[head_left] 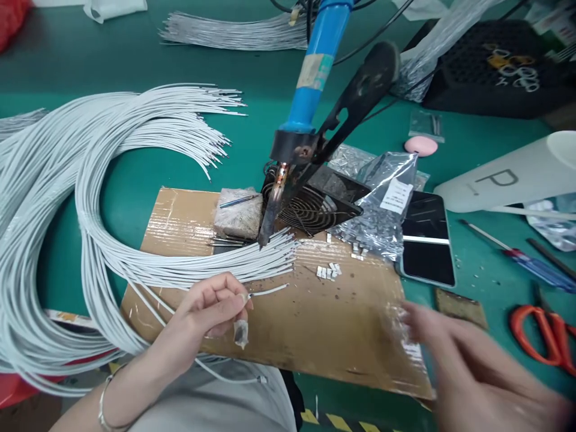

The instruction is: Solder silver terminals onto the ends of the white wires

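Observation:
My left hand (219, 306) is closed on a thin white cable (270, 291), whose bare end points right over the cardboard. One of its fingers is wrapped in stained tape (241, 333). My right hand (468, 360), smeared by motion, is over the cardboard's right edge, and its fingers cannot be read. A blue-handled soldering iron (310, 78) hangs tip down above a bundle of white cables (216, 267). Small white connectors (326, 272) lie right of the cable ends. Below my left hand another white cable ends in a small connector (261, 380).
The cardboard sheet (288, 324) carries a greyish block (238, 216) and a black fan (310, 207). Beside them lie a bag of connectors (387, 198) and a phone (427, 240). Farther right are a white cup (508, 174), a screwdriver (531, 264) and orange-handled scissors (535, 330).

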A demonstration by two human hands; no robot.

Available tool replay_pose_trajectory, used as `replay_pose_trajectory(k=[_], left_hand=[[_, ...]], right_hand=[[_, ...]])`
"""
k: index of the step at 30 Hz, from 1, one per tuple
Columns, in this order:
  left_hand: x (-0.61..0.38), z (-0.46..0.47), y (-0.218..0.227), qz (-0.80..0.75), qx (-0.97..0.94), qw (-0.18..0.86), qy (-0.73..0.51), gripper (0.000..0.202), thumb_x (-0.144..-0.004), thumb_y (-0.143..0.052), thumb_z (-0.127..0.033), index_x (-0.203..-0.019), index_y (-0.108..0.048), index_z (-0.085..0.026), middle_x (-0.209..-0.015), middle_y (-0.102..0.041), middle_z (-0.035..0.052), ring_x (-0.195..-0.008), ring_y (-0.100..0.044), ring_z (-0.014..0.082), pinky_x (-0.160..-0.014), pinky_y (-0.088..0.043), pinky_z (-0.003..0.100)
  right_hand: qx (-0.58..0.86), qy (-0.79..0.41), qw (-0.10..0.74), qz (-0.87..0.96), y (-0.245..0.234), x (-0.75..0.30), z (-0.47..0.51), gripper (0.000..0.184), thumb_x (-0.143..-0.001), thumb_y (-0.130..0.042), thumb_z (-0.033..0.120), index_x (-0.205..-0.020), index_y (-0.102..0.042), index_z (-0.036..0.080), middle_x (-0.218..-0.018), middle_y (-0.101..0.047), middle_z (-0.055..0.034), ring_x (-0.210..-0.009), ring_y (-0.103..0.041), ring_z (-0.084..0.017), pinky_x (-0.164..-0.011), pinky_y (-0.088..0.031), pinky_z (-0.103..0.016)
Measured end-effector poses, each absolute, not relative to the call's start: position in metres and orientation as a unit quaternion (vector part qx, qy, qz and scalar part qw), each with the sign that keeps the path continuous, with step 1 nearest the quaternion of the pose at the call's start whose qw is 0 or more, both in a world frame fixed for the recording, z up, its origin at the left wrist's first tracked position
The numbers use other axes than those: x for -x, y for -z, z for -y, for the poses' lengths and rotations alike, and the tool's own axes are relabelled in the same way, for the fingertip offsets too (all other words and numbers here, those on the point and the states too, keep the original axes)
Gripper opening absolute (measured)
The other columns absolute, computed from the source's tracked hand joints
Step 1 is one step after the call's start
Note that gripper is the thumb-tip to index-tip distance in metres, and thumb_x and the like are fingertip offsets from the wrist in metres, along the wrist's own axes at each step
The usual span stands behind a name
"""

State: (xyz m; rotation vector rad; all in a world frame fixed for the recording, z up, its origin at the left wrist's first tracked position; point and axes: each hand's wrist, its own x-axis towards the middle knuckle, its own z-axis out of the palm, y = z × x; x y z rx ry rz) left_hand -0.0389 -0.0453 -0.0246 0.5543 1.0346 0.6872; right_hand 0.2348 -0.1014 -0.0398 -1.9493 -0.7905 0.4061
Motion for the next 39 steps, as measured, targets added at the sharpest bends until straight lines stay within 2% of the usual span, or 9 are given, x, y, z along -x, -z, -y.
replay_pose_trajectory(k=[2,4,8,15,22,27,32,36,39], left_hand=[[0.039,0.046,0.025,-0.483,-0.257,0.774,-0.319,0.034,-0.083,-0.083,-0.044,-0.079,-0.068,-0.015,-0.065,-0.062,-0.0001,-0.051,-0.027,0.0061,-0.048,-0.014,0.023],[0.039,0.047,0.024,-0.486,-0.258,0.772,-0.319,0.033,-0.084,-0.083,-0.044,-0.08,-0.068,-0.015,-0.066,-0.062,0.0,-0.052,-0.028,0.0063,-0.049,-0.014,0.023],[0.039,0.049,0.022,-0.484,-0.266,0.77,-0.32,0.034,-0.084,-0.083,-0.045,-0.079,-0.065,-0.016,-0.063,-0.057,-0.0027,-0.051,-0.028,0.0067,-0.05,-0.015,0.023],[0.041,0.052,0.026,-0.463,-0.325,0.763,-0.311,0.034,-0.089,-0.078,-0.046,-0.08,-0.064,-0.017,-0.066,-0.059,-0.0016,-0.06,-0.042,0.0101,-0.057,-0.026,0.023],[0.04,0.053,0.03,-0.479,-0.382,0.728,-0.307,0.029,-0.094,-0.073,-0.043,-0.083,-0.062,-0.018,-0.068,-0.056,-0.0027,-0.061,-0.04,0.0115,-0.057,-0.028,0.025],[0.046,0.049,0.024,-0.477,-0.47,0.707,-0.226,0.028,-0.097,-0.067,-0.04,-0.081,-0.063,-0.018,-0.069,-0.049,-0.0035,-0.06,-0.031,0.012,-0.054,-0.022,0.028],[0.05,0.046,0.018,-0.423,-0.552,0.707,-0.13,0.021,-0.096,-0.065,-0.028,-0.078,-0.062,-0.018,-0.07,-0.052,-0.0021,-0.064,-0.036,0.0138,-0.059,-0.025,0.03],[0.041,0.049,0.02,-0.475,-0.532,0.671,-0.201,0.025,-0.099,-0.062,-0.036,-0.081,-0.062,-0.019,-0.067,-0.05,-0.0036,-0.06,-0.036,0.0127,-0.055,-0.026,0.028],[0.034,0.051,0.021,-0.499,-0.5,0.657,-0.263,0.024,-0.101,-0.061,-0.039,-0.087,-0.061,-0.019,-0.07,-0.057,-0.0018,-0.064,-0.046,0.0134,-0.058,-0.034,0.026]], right_hand=[[0.707,-0.31,0.505,0.387,0.041,-0.196,0.097,0.016,-0.076,-0.088,0.039,-0.088,-0.085,0.028,-0.086,-0.078,-0.0051,-0.077,-0.069,-0.023,-0.067,-0.058,-0.036],[0.641,-0.42,0.487,0.419,0.04,-0.163,0.092,0.007,-0.084,-0.082,0.034,-0.089,-0.086,0.03,-0.084,-0.076,-0.004,-0.071,-0.067,-0.019,-0.066,-0.058,-0.032],[0.565,-0.523,0.484,0.415,0.036,-0.128,0.082,0.015,-0.09,-0.076,0.027,-0.098,-0.086,0.033,-0.081,-0.074,-0.0027,-0.069,-0.067,-0.015,-0.062,-0.055,-0.024],[0.542,-0.535,0.495,0.419,0.039,-0.129,0.08,0.013,-0.09,-0.077,0.025,-0.095,-0.086,0.033,-0.077,-0.072,-0.0012,-0.067,-0.066,-0.013,-0.056,-0.052,-0.019],[0.577,-0.49,0.463,0.461,0.034,-0.132,0.084,0.011,-0.093,-0.073,0.026,-0.093,-0.083,0.03,-0.079,-0.071,-0.0004,-0.067,-0.064,-0.014,-0.058,-0.052,-0.022],[0.483,-0.434,0.372,0.664,0.024,-0.157,0.071,0.013,-0.099,-0.062,0.017,-0.096,-0.073,0.024,-0.081,-0.071,-0.0018,-0.072,-0.066,-0.015,-0.064,-0.052,-0.025],[0.397,-0.528,0.251,0.707,0.023,-0.178,0.051,0.018,-0.1,-0.062,0.024,-0.089,-0.076,0.024,-0.076,-0.071,-0.0013,-0.067,-0.064,-0.014,-0.057,-0.048,-0.023],[0.458,-0.638,0.33,0.524,0.04,-0.174,0.053,0.019,-0.095,-0.072,0.034,-0.085,-0.081,0.021,-0.071,-0.071,-0.0019,-0.056,-0.061,-0.012,-0.052,-0.05,-0.022],[0.489,-0.626,0.423,0.436,0.05,-0.165,0.063,0.016,-0.094,-0.073,0.034,-0.093,-0.084,0.023,-0.074,-0.073,-0.0027,-0.056,-0.063,-0.011,-0.054,-0.053,-0.021]])
